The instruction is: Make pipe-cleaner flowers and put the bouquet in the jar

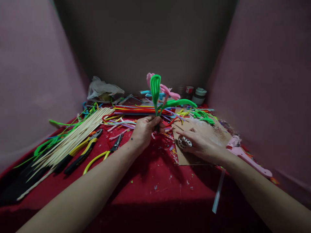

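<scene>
My left hand (145, 132) is closed, its thumb and fingers pinching the stem of a pipe-cleaner flower (155, 89) held upright above the table. Two green leaves spread from the stem, one standing up and one bending right, with pink loops behind them. My right hand (202, 145) is apart from the flower, low over the brown cardboard (188, 158). Its fingers are curled around a round, silvery bobbin (184, 141) with holes around its face. The lower stem is hidden by my left fingers.
Bamboo sticks (73, 139), pliers (85, 152) and yellow-handled scissors (107, 153) lie left. Loose pipe cleaners (136, 110) are behind. A pink glue gun (250, 158) lies right, near a clear glue stick (219, 191). A plastic bag (103, 89) and a jar (199, 95) stand at the back.
</scene>
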